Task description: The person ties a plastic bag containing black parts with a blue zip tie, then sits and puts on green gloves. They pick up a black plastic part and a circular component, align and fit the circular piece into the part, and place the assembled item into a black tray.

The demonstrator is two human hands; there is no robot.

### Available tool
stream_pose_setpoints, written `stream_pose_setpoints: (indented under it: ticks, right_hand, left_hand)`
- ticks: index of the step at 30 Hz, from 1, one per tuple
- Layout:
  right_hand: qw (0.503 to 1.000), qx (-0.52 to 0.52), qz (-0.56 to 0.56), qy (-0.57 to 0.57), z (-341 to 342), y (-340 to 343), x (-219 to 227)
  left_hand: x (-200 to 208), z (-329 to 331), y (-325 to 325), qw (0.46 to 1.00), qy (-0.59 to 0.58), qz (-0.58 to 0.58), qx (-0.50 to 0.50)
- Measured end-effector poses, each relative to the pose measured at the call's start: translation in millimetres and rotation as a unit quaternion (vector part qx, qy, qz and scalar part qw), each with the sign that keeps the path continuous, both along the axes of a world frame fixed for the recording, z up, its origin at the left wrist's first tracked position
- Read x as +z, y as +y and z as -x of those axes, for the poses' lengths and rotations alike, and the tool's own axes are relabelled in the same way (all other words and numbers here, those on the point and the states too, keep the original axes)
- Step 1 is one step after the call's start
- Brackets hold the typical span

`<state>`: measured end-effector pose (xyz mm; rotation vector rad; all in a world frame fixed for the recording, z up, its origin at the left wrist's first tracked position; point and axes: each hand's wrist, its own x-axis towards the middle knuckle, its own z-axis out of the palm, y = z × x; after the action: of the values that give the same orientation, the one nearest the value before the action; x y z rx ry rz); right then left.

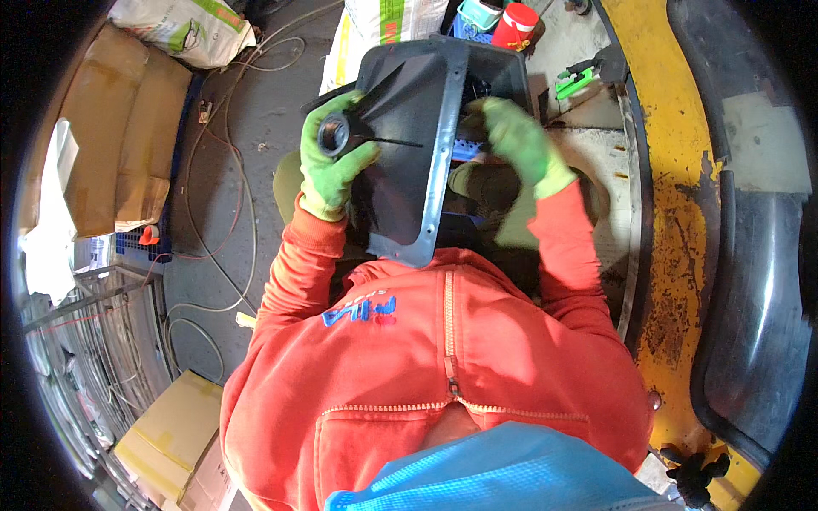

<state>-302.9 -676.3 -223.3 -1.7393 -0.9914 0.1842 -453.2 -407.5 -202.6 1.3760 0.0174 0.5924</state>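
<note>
A black plastic funnel-shaped part (396, 179) is tilted up in front of my chest, with a wide flange that has small holes along its edge. My left hand (328, 162), in a green glove, grips it around its round neck (333, 134), thumb and fingers on either side. At the part's open side is my right hand (520, 145), also gloved in green. Its fingers are curled, and what they hold, if anything, is hidden. Just beyond that hand stands a black plastic bin-like piece (509, 72).
A red-lidded container (515, 25) and a teal basket (480, 15) stand at the back. A green-handled tool (576, 83) lies at right, beside a worn yellow machine frame (673, 213). Hoses (247, 183) loop over the floor at left, near cardboard boxes (102, 128) and a sack (183, 30).
</note>
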Motion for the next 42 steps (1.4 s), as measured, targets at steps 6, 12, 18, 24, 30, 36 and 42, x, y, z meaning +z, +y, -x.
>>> stream_pose_setpoints:
  ticks: [6, 12, 18, 24, 30, 36, 42]
  right_hand:
    - [0.808, -0.53, -0.158, 0.205, -163, -85, -47]
    - [0.861, -0.455, -0.089, 0.21, -191, -101, -67]
    - [0.768, -0.318, -0.251, 0.496, -108, -75, -45]
    - [0.817, -0.069, -0.203, 0.536, 30, 30, -45]
    - [0.827, -0.016, -0.213, 0.52, 46, 42, -31]
    - [0.905, -0.085, -0.083, 0.409, 53, 81, -15]
    - [0.992, -0.054, 0.101, 0.06, 111, 87, 48]
  left_hand:
    - [14, 18, 20, 0.979, -0.006, 0.204, -0.018]
    - [33, 51, 50, 0.998, 0.005, -0.042, 0.042]
    - [34, 76, 73, 0.987, -0.029, -0.155, -0.022]
    - [29, 59, 56, 0.955, -0.087, -0.167, -0.23]
    - [34, 79, 40, 0.941, -0.042, -0.257, -0.215]
    - [30, 91, 28, 0.94, -0.06, -0.298, -0.157]
    - [30, 93, 41, 0.927, 0.07, -0.367, 0.028]
